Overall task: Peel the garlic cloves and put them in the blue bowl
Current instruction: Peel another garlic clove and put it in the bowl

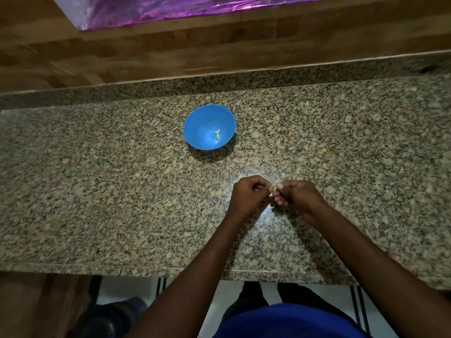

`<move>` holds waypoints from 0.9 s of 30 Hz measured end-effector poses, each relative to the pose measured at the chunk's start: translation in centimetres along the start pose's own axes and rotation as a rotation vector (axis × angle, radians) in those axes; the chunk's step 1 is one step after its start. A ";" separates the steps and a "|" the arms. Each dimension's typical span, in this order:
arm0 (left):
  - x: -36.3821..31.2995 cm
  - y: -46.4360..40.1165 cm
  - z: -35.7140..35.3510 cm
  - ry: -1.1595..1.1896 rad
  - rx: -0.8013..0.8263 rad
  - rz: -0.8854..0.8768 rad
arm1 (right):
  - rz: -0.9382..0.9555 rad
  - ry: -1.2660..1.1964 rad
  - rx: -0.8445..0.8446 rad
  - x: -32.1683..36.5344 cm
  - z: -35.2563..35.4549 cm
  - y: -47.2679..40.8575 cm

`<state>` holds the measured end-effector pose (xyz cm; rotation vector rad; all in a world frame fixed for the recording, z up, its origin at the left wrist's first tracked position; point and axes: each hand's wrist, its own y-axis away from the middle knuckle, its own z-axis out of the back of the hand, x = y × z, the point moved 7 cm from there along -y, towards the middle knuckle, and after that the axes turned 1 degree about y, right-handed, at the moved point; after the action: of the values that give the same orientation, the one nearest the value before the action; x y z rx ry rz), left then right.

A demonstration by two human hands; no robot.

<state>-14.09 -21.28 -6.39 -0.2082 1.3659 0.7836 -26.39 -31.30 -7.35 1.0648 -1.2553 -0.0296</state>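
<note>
- Garlic clove (274, 185): I see a small pale yellowish piece pinched between the fingertips of my two hands, held just above the granite countertop (97, 191), nearer the front edge than the bowl. Most of it is hidden by the fingers, so I cannot tell how much skin is on it.
- Left hand (247, 195): curled into a loose fist, thumb and forefinger closed on the left end of the clove.
- Right hand (296, 195): also curled, its thumb and forefinger nipping the right end of the clove, the other fingers tucked below.
- The two hands meet at the clove, fingertips almost touching; both forearms reach in from the lower edge of the view.
- Blue bowl (195, 132): it stands upright on the countertop, well apart from my hands, farther back and to the left of them.
- Peeled cloves (218, 134): a couple of small pale pieces lie at the bottom of the bowl, toward its right side; I cannot count them surely.
- Behind the countertop runs a wooden wall (170, 52), with a purple shiny sheet (158, 8) at the top of the view.
</note>
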 end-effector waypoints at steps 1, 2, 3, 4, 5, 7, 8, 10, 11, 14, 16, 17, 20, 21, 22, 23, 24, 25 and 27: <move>0.0 0.0 0.0 -0.018 -0.001 -0.002 | -0.007 0.005 0.000 0.0 0.0 0.0; 0.1 -0.1 0.1 -0.036 -0.003 -0.002 | -0.014 0.015 0.001 -0.1 -0.1 0.1; 0.1 -0.1 0.2 -0.054 -0.008 -0.005 | -0.018 0.032 0.004 -0.1 -0.1 0.1; 0.0 -0.2 0.3 -0.068 -0.017 -0.014 | -0.018 0.052 0.009 -0.2 -0.1 0.2; -0.2 -0.2 0.4 -0.074 -0.021 -0.031 | -0.014 0.081 0.016 -0.3 -0.1 0.1; -0.7 -0.3 0.2 -0.071 0.007 -0.060 | 0.000 0.143 0.027 -0.4 -0.1 0.0; -0.8 -0.4 0.0 -0.069 0.037 -0.066 | 0.009 0.165 0.028 -0.3 -0.1 0.0; -0.8 -0.5 -0.3 -0.069 0.075 -0.060 | 0.029 0.189 0.030 0.0 -0.2 0.1; -0.7 -0.5 -0.3 -0.058 0.078 -0.048 | 0.039 0.197 0.034 0.1 -0.2 0.2; -0.4 -0.3 -0.1 0.033 0.082 0.000 | 0.076 0.235 0.068 0.4 -0.2 0.4; -0.1 -0.2 -0.2 0.114 0.097 0.067 | 0.097 0.295 0.087 0.6 -0.2 0.4; 0.1 -0.1 -0.2 0.147 0.098 0.108 | 0.101 0.326 0.097 0.7 -0.2 0.5; 0.5 0.0 -0.4 0.210 0.083 0.203 | 0.109 0.396 0.117 1.0 -0.6 0.7; 0.6 0.0 -0.4 0.218 0.078 0.219 | 0.114 0.421 0.111 1.2 -0.7 0.8; 0.7 0.0 -0.4 0.221 0.073 0.230 | 0.120 0.445 0.098 1.3 -0.7 0.8; 0.7 0.1 -0.4 0.223 0.069 0.236 | 0.129 0.478 0.078 1.4 -0.6 0.8; 0.7 0.1 -0.5 0.221 0.064 0.237 | 0.148 0.516 0.052 1.6 -0.5 0.8; 0.5 0.2 -0.5 0.216 0.055 0.229 | 0.180 0.575 0.017 1.9 -0.5 0.9; 0.2 0.4 -0.5 0.184 0.010 0.187 | 0.269 0.723 -0.057 2.6 -0.4 0.8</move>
<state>-14.79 -21.21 -6.55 -0.1487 1.5793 0.9313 -25.51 -31.99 -4.81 0.7431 -0.7187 0.4834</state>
